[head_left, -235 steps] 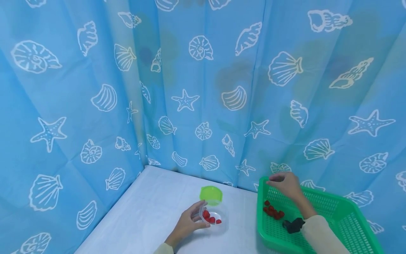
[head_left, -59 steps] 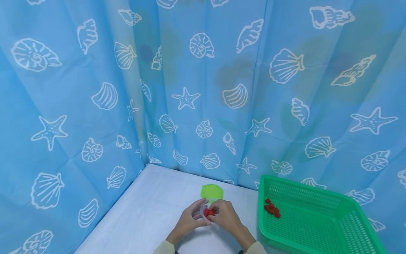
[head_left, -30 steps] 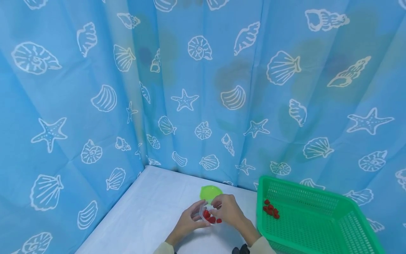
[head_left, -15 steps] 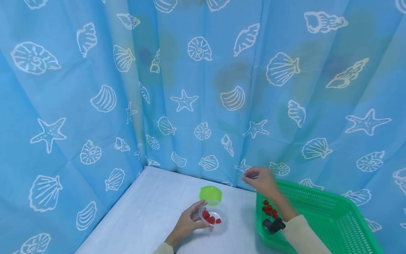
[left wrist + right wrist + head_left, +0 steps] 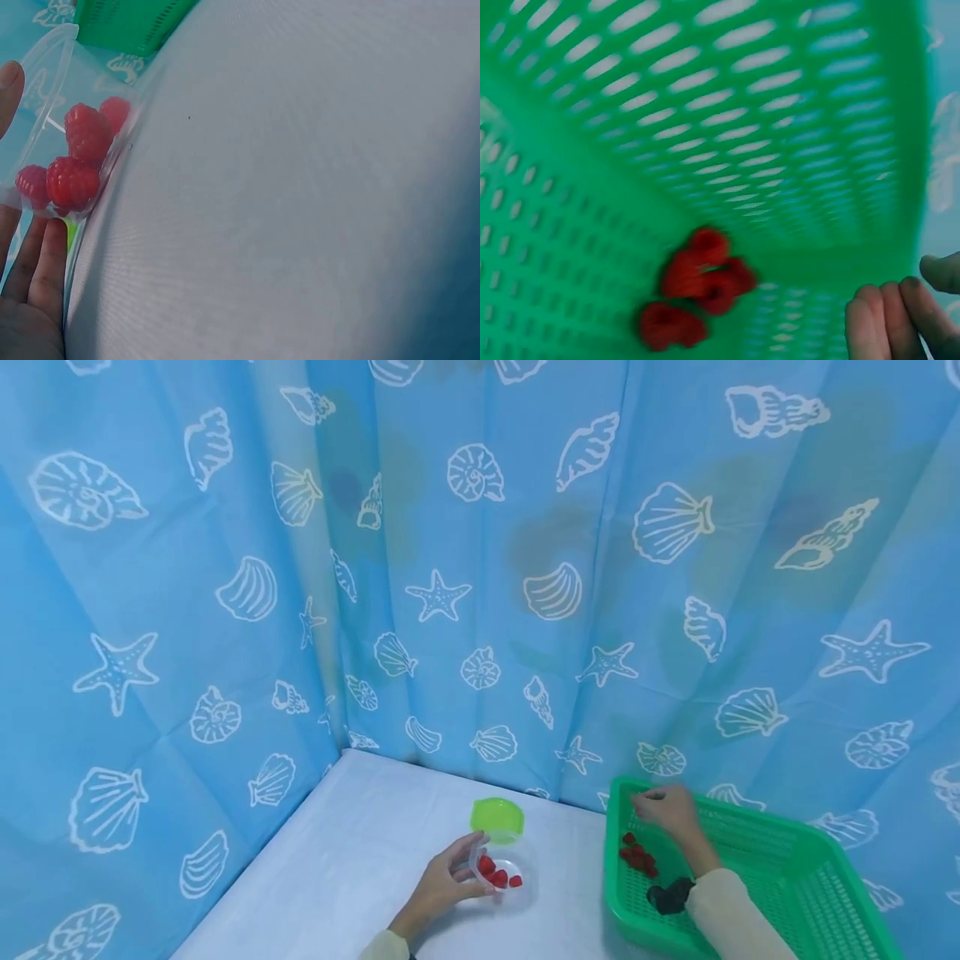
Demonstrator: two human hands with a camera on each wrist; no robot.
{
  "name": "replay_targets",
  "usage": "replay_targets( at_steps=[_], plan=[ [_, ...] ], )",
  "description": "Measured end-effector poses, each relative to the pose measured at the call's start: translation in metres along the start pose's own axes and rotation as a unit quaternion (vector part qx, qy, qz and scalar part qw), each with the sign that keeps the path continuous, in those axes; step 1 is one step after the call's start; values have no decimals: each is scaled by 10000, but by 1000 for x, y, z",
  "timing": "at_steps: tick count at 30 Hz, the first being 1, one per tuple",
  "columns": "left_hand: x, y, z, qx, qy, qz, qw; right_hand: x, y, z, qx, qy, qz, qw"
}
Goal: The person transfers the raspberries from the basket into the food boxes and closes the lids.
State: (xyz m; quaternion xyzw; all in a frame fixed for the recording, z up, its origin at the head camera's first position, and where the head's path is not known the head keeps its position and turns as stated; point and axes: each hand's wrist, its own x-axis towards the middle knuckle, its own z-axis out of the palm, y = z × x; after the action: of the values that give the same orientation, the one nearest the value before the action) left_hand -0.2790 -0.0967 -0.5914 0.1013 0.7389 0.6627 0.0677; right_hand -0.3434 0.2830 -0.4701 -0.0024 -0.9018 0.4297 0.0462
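My left hand (image 5: 442, 885) grips a clear plastic container (image 5: 528, 893) from its left side, fingers and thumb around the wall. Several raspberries (image 5: 73, 182) lie inside it, showing through the wall in the left wrist view. Over the left end of a green basket (image 5: 618, 885) hangs my right hand (image 5: 671, 814). Its thumb is apart from the loosely bent fingers (image 5: 866, 322), with nothing between them. Below it, a small cluster of raspberries (image 5: 709, 277) lies on the basket floor near a corner.
A lime-green lid (image 5: 497, 817) lies on the white table (image 5: 360, 827) just behind the container. The basket's raised, slotted sides stand at the right. A blue curtain (image 5: 480, 610) with white shell prints rises behind the table and along its left.
A second ago my right fingers were in the container among the raspberries. The hand then lifted away to the right and is now over the basket. My left hand keeps its hold.
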Motion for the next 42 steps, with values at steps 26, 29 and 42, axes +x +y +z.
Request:
replay_targets(
  at_steps=[26, 29, 42],
  plan=[
    [3, -5, -2, -26, -51, 46, 10000, 3, 51, 33, -376, -154, 1025, 9939],
    [3, -5, -1, -25, -41, 36, 10000, 5, 51, 35, -453, -167, 996, 9939],
    [4, -6, -2, 56, 19, 50, 10000, 1, 41, 36, -928, -225, 500, 9942]
  ],
)
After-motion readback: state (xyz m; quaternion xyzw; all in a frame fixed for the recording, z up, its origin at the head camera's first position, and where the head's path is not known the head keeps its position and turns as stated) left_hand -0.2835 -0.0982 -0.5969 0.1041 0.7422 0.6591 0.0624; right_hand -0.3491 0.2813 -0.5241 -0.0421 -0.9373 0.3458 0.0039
